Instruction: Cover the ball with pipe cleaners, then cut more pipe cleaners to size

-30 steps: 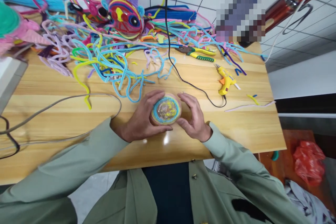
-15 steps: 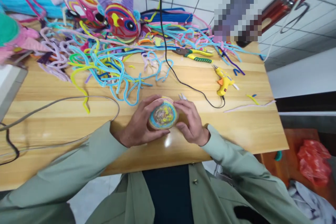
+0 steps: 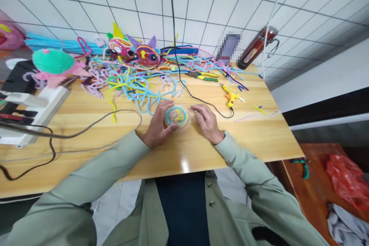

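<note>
A round coiled piece [image 3: 176, 117], with a blue ring around a mottled yellow and brown middle, sits low over the table in front of me. My left hand [image 3: 160, 123] curves around its left side, thumb at the near edge and fingers at the far edge. The outer rim on the right looks smeared. To the right of it, my right hand [image 3: 208, 123] is apart from the piece, its fingers loosely bent with a small gap between thumb and index finger. Nothing shows in that gap.
Tangled pipe cleaners [image 3: 135, 86] and two colourful masklike heads [image 3: 147, 55] lie along the wall. Pliers [image 3: 206, 76] and a yellow glue gun [image 3: 230, 96] are at right, its black cord [image 3: 198, 96] crossing the table. A power strip [image 3: 37, 105] and cables lie left.
My right hand has come off the coiled piece and moved slightly right, its thumb closer to the index finger. My left hand keeps hold. The view has tilted up and shows more wall.
</note>
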Motion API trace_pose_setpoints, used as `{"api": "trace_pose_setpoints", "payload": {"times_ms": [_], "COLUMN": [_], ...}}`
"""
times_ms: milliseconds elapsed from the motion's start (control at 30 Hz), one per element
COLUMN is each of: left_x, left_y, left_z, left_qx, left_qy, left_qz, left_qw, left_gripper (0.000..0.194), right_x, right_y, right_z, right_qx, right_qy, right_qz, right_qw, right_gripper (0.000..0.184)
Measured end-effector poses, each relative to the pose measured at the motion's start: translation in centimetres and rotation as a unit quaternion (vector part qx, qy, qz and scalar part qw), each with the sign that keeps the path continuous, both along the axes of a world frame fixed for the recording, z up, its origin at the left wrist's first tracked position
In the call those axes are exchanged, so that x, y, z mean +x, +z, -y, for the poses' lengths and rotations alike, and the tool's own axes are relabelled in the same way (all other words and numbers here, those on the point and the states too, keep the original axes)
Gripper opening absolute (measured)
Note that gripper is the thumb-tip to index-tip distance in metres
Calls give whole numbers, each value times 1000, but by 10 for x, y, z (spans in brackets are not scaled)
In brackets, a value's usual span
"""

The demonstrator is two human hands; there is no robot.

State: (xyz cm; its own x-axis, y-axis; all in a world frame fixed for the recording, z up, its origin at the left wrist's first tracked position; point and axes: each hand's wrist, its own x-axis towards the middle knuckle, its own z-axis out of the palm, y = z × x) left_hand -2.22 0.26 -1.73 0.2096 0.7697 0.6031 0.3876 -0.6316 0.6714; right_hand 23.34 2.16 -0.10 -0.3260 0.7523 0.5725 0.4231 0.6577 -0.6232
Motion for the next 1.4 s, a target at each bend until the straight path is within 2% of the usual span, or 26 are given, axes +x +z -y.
{"api": "trace_pose_setpoints", "payload": {"times_ms": [200, 300, 433, 500, 567, 633, 767, 900, 1033, 1100, 1133, 1233, 1267, 1333, 1400], "left_x": [-11, -15, -27, -37, -48, -57, -65, -65, -68, -70, -71, -65, -61, -55, -52], "left_y": [8, 14, 18, 16, 13, 9, 6, 12, 22, 24, 24, 25, 26, 29, 32], "left_z": [-2, -3, -13, -24, -36, -47, -57, -58, -60, -61, -61, -53, -49, -38, -31], "left_qx": [-6, 40, 124, 107, 72, 29, -38, -30, 14, 18, 13, -17, -23, -17, -9], "left_qy": [24, 54, 159, 230, 292, 326, 323, 309, 305, 323, 330, 317, 305, 275, 248], "left_qz": [2, -12, -57, -80, -93, -107, -112, -40, 38, 76, 94, 117, 108, 70, 53], "left_qw": [1000, 998, 978, 964, 949, 939, 939, 950, 952, 943, 939, 941, 946, 959, 967], "left_gripper": [58, 43, 29, 30, 40, 42, 14, 19, 21, 22, 23, 27, 28, 30, 27], "right_x": [6, 7, 5, 4, 2, 1, 0, 0, -2, -9, -14, -40, -50, -69, -82], "right_y": [-3, -2, 0, 0, 0, 0, -2, 0, 11, 21, 27, 38, 40, 39, 34], "right_z": [-7, -4, 1, 2, 2, 2, 2, 0, 2, 6, 9, 18, 22, 27, 28], "right_qx": [-34, -38, -13, 2, 8, 4, -12, -16, 2, 15, 22, 50, 61, 77, 81], "right_qy": [-20, -6, 22, 27, 26, 25, 24, 12, 5, 33, 55, 124, 144, 178, 196], "right_qz": [4, 13, 28, 33, 36, 37, 42, 56, 61, 79, 95, 146, 161, 195, 240], "right_qw": [999, 999, 999, 999, 999, 999, 999, 998, 998, 996, 994, 980, 975, 961, 947], "right_gripper": [30, 30, 31, 29, 27, 26, 24, 21, 19, 30, 42, 94, 106, 115, 104]}}
